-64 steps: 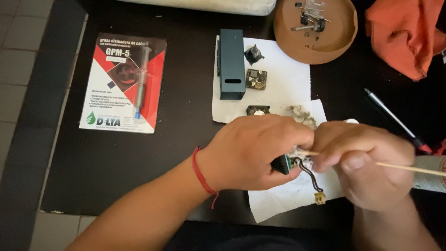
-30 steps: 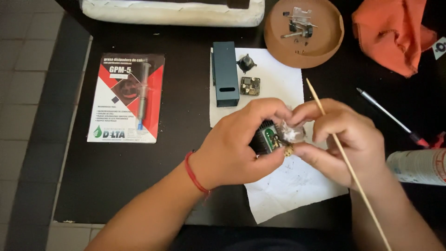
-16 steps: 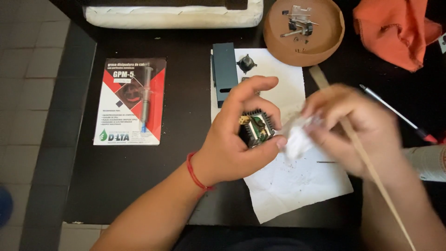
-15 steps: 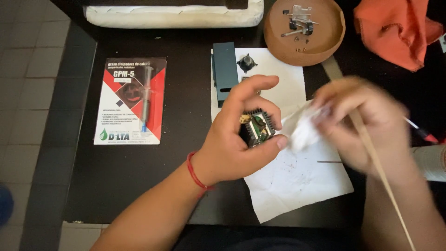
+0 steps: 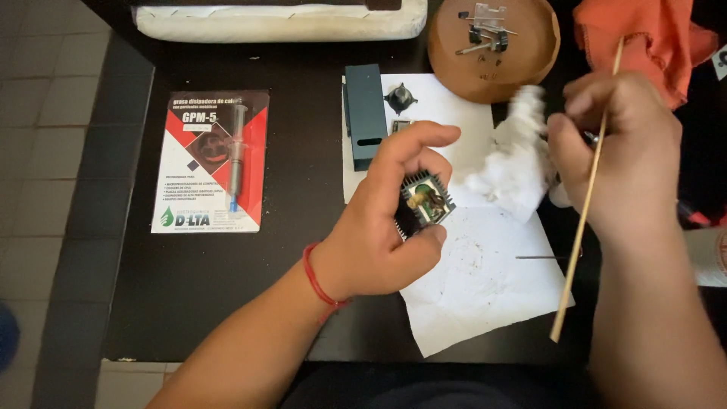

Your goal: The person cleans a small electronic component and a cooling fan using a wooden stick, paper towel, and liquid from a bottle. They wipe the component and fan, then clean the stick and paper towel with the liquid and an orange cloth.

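The left hand (image 5: 379,227) pinches a small dark finned part (image 5: 425,203) over white paper (image 5: 485,288) on the black table (image 5: 303,167). To its right, the right hand (image 5: 617,151) grips a thin wooden stick (image 5: 579,227) and a crumpled white tissue (image 5: 511,163). A syringe package (image 5: 208,160) lies at left; a round wooden dish (image 5: 522,64) sits far.

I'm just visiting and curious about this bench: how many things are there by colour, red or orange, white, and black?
Red or orange: 2, the orange cloth and the red syringe card.
White: 2, the paper sheet and the tissue wad.
Black: 2, the finned part in the left hand and the dark rectangular block.
Total: 6
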